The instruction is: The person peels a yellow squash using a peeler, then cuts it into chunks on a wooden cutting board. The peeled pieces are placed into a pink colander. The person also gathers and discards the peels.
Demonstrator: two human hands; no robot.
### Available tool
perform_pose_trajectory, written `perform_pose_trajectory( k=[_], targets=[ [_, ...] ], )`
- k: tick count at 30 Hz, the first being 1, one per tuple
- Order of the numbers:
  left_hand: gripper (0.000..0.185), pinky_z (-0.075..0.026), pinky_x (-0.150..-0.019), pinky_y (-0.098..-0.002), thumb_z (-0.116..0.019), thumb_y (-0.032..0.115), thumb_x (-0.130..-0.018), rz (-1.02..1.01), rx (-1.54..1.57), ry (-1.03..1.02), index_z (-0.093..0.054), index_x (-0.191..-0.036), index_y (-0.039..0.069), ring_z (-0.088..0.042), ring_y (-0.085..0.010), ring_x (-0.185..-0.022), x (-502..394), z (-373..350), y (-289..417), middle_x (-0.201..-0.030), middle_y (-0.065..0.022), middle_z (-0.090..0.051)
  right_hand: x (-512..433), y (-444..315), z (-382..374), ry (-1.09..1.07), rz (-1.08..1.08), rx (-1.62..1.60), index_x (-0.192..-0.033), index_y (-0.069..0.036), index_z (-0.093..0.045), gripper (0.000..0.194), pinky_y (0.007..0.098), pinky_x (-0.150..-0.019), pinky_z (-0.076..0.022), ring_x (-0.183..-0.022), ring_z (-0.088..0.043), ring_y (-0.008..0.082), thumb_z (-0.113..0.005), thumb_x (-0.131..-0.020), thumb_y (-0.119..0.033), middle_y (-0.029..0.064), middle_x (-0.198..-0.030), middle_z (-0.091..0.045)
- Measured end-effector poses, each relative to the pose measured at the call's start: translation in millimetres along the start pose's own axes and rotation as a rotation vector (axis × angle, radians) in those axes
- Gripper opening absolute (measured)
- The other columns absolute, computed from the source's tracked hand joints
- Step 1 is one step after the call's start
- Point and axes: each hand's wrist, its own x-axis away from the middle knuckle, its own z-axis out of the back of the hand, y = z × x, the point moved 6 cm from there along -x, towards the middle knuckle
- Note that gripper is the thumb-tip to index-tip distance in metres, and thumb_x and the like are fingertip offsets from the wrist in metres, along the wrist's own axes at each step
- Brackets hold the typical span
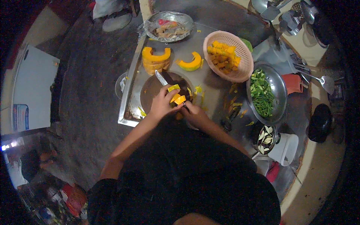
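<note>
Several yellow-orange pumpkin pieces (179, 99) are held in the fingers of my left hand (161, 102), over a round dark cutting board (149, 91). A kitchen knife (161, 78) points up and left past that hand, which covers the middle of it. My right hand (194, 111) grips the near end of the knife, its handle hidden in my fingers. Just beyond the board stands a stack of cut pumpkin (156, 60). To its right lies a curved pumpkin wedge (191, 62) with green rind.
A pink plastic colander (247, 63) holds pumpkin chunks. Right of it are a steel bowl (278, 102) of cut green vegetables and a small bowl of pale slices (265, 139). A perforated metal tray (184, 19) stands at the back. Peel scraps (233, 105) litter the counter.
</note>
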Motion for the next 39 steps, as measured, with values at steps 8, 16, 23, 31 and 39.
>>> perform_pose_trajectory(
  k=[8,16,23,31,39],
  targets=[
    [0.054,-0.050,-0.079,-0.0401,-0.070,0.037,-0.069,-0.233,0.062,-0.172,-0.053,-0.116,0.019,-0.055,-0.0355,-0.099,-120,-36,48,-0.123,-0.0169,-0.040,-12,16,102,0.190,-0.297,-0.017,-0.114,-0.005,-0.049,0.035,0.0396,-0.071,-0.0470,-0.078,-0.060,0.0283,-0.045,-0.090,-0.030,0.0160,-0.098,-0.061],
    [0.034,-0.041,-0.091,-0.0411,-0.062,0.031,-0.077,-0.284,0.318,-0.011,-0.062,-0.103,0.009,-0.050,-0.0363,-0.108,-215,-36,79,-0.117,-0.0211,-0.051,22,46,248,0.730,-0.314,0.172,-0.111,-0.001,-0.045,0.036,0.0463,-0.081,-0.0426,-0.096,-0.055,0.0406,-0.049,-0.088,-0.029,0.0240,-0.103,-0.057],
    [0.051,-0.040,-0.091,-0.0457,-0.061,0.039,-0.076,-0.060,-0.024,-0.727,-0.053,-0.117,0.009,-0.048,-0.0364,-0.110,-81,-38,21,-0.117,-0.0192,-0.051,57,79,245,0.748,-0.452,-0.070,-0.116,-0.001,-0.044,0.042,0.0413,-0.080,-0.0437,-0.091,-0.057,0.0357,-0.051,-0.087,-0.031,0.0197,-0.100,-0.059],
    [0.052,-0.024,-0.100,-0.0503,-0.065,0.045,-0.070,-0.301,-0.109,-0.643,-0.057,-0.114,0.018,-0.031,-0.0294,-0.124,10,-19,20,-0.125,-0.0109,-0.045,81,132,136,0.229,-0.427,-0.074,-0.121,-0.001,-0.046,0.047,0.0366,-0.092,-0.0383,-0.105,-0.052,0.0299,-0.051,-0.086,-0.033,0.0181,-0.112,-0.056],
    [0.037,-0.032,-0.086,-0.0436,-0.063,0.037,-0.071,-0.595,-0.429,-0.573,-0.059,-0.102,0.016,-0.045,-0.0218,-0.100,24,-40,0,-0.096,-0.0023,-0.053,96,158,92,0.345,-0.495,0.145,-0.123,-0.002,-0.043,0.045,0.0474,-0.089,-0.0399,-0.104,-0.051,0.0411,-0.052,-0.086,-0.026,0.0250,-0.112,-0.053]
  ],
)
